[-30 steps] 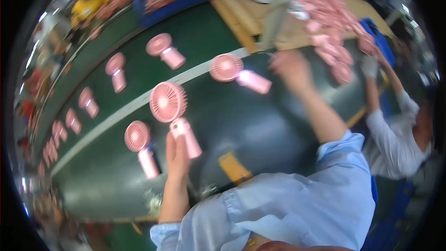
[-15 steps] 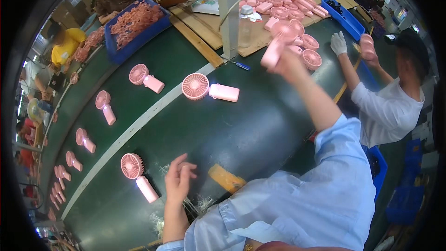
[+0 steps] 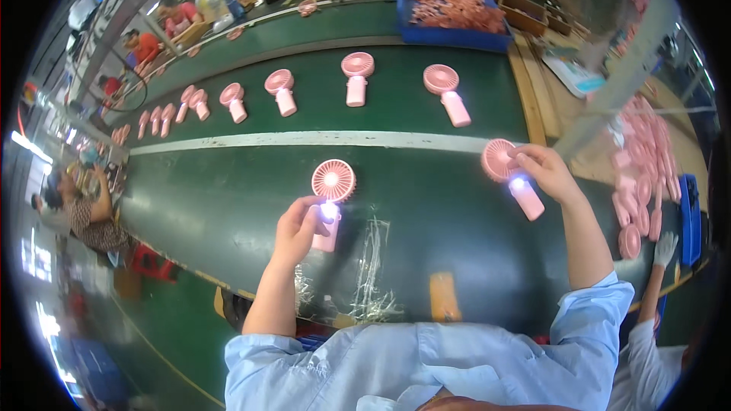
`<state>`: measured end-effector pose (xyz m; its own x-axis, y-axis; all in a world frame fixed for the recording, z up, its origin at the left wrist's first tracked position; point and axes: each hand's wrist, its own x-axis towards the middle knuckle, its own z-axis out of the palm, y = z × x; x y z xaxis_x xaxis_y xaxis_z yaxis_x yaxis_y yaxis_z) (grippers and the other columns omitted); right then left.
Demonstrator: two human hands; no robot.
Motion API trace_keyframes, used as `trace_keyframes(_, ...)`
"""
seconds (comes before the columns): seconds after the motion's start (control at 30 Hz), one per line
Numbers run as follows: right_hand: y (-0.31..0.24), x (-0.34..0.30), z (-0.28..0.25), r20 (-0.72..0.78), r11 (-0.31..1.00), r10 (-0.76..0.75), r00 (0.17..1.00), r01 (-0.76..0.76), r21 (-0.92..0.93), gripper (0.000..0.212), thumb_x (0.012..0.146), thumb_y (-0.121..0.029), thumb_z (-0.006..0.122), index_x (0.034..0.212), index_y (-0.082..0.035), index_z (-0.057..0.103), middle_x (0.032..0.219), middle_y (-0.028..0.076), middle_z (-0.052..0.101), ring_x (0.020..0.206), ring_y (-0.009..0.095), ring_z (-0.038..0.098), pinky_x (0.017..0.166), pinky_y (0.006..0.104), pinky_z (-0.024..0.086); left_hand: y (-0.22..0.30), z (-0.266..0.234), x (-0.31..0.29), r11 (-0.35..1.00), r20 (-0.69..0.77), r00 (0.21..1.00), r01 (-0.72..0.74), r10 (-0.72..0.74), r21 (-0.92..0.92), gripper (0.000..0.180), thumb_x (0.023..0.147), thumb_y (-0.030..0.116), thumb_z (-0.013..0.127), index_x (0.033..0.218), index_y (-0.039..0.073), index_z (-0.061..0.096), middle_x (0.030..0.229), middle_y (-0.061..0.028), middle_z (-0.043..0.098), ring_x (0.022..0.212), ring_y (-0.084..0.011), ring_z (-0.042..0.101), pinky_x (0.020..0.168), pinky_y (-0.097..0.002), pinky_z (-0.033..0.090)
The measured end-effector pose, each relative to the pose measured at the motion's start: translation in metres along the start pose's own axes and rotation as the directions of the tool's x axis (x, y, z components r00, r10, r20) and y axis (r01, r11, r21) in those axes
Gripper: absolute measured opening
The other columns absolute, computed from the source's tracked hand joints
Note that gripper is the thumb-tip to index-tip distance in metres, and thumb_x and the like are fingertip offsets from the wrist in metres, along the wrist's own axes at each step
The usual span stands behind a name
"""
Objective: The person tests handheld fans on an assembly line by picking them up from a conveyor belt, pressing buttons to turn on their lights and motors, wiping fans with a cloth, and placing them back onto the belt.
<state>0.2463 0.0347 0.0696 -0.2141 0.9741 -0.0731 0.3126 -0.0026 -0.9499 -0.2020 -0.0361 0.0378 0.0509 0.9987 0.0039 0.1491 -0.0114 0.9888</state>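
Note:
Two pink handheld fans lie on the green work surface in front of me, each with a bright light glowing near its neck. My left hand (image 3: pixel 298 230) is closed at the neck of the left fan (image 3: pixel 333 180), thumb and fingers beside the light. At the right fan (image 3: pixel 527 198), my right hand (image 3: pixel 547 171) pinches the edge of the round head, with the handle pointing toward me. Beyond the pale strip (image 3: pixel 320 139), several more pink fans (image 3: pixel 356 80) are laid out in a row reaching far left.
At the right is a heap of pink fans (image 3: pixel 643 152), near a blue bin (image 3: pixel 691 217) and a co-worker's gloved hand (image 3: pixel 665 249). A blue crate (image 3: pixel 457 36) of pink parts stands at the back. A slanted post (image 3: pixel 617 84) rises right. Yellow tape (image 3: pixel 444 297) marks the near edge.
My view has swung left. My right hand has come from the heap to a fan on the green surface. My left hand, empty before, now grips a fan's neck.

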Motion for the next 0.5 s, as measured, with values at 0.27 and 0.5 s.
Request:
trace_keyframes(0.27,-0.012,0.140,0.037,0.165,0.559,-0.034,0.986,0.156,-0.815,0.042,0.081,-0.040,0.055,0.094,0.000,0.062,0.087,0.015,0.065,0.077,0.028,0.063,0.072,0.0370,0.048,0.002,-0.022,0.081,0.963,0.020,0.998,-0.058,0.055,0.263,0.026,0.090,0.022,0.051,0.098,0.000,0.059,0.076,-0.0053,0.062,0.066,-0.0086,0.057,0.060,-0.0227,0.046)
trace_keyframes(0.5,0.036,0.212,0.088,-0.124,0.366,-0.037,0.992,-0.102,-0.925,0.047,0.075,-0.033,0.062,0.106,0.000,0.053,0.096,0.021,0.060,0.092,0.030,0.059,0.082,0.0372,0.047,-0.029,0.028,0.261,0.491,0.099,0.983,-0.163,0.153,0.856,0.044,0.088,0.041,0.044,0.094,0.001,0.061,0.086,-0.0168,0.060,0.088,-0.0289,0.059,0.077,-0.0393,0.046)
